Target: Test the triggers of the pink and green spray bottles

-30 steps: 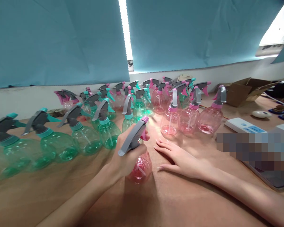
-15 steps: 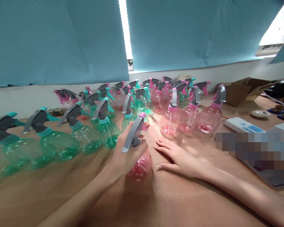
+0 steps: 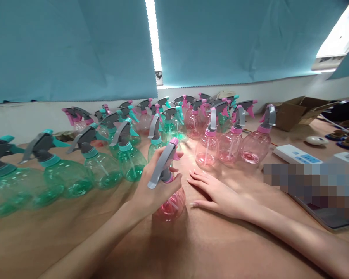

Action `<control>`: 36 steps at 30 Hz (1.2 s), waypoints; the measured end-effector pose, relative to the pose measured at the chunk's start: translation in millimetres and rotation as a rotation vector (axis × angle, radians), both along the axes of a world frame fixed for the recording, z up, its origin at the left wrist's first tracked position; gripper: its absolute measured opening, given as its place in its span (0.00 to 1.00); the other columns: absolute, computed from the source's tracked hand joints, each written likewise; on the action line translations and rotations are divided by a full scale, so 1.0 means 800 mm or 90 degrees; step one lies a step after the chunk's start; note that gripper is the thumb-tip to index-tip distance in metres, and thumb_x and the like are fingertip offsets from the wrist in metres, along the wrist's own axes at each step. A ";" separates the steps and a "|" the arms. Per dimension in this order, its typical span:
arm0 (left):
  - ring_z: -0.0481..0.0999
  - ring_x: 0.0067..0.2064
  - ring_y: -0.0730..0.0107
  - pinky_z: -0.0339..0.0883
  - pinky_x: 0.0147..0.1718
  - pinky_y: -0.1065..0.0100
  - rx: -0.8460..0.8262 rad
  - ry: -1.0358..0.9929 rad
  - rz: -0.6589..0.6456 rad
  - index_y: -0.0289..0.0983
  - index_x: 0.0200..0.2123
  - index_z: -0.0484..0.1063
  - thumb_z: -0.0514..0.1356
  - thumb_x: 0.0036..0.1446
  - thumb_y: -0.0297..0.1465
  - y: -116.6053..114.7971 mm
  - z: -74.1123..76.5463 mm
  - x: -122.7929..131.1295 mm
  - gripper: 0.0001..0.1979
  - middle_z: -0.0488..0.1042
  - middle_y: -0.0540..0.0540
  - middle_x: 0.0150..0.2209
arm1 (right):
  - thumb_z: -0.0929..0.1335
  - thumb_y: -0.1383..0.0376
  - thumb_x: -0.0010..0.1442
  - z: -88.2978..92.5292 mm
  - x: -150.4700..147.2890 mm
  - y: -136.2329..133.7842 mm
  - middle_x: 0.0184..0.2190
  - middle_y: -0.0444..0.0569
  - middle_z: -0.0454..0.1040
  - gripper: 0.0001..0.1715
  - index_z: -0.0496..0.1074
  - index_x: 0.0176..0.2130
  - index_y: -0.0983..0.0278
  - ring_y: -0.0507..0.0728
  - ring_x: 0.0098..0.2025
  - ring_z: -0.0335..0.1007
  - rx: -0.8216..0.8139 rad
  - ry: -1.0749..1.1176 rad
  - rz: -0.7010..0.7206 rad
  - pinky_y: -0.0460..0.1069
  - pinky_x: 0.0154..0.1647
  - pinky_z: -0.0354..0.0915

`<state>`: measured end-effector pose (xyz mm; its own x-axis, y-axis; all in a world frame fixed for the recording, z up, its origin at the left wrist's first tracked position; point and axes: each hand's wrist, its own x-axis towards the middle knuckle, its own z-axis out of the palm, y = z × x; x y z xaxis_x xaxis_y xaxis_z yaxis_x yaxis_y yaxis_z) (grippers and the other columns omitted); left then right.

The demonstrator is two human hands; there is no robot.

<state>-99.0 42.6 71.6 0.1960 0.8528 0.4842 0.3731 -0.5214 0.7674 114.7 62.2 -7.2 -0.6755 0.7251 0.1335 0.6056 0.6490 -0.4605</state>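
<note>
My left hand (image 3: 151, 192) is clenched around the neck of a pink spray bottle (image 3: 171, 205). The bottle stands upright on the desk (image 3: 197, 248), directly under that hand. My fingers close just below its grey trigger head (image 3: 162, 166), I judge because the neck is the narrowest, firmest place to steady a round, light bottle.

My right hand (image 3: 218, 192) lies flat and released on the desk just right of the bottle, fingers spread (near it, but not touching), probably as a brace.

Beyond and to the left of my left hand stand green spray bottles (image 3: 104, 170). Beyond my right hand stands a cluster of pink bottles (image 3: 229, 146), so they seem grouped by colour. Further right of that hand lie a white power strip (image 3: 296, 154) and a cardboard box (image 3: 296, 110).

My palm covers the held bottle's collar, so I cannot tell whether the head is seated. The nearest green bottles are cut off at the left edge. A patch right of my right hand is blurred out. The far rows overlap too much to count.
</note>
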 end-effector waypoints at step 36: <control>0.75 0.36 0.66 0.71 0.40 0.62 0.000 0.043 0.017 0.43 0.50 0.65 0.57 0.48 0.25 0.001 0.004 0.000 0.24 0.74 0.48 0.44 | 0.61 0.43 0.62 0.006 -0.002 -0.005 0.66 0.60 0.56 0.42 0.60 0.64 0.67 0.69 0.69 0.47 0.003 0.003 0.004 0.66 0.66 0.51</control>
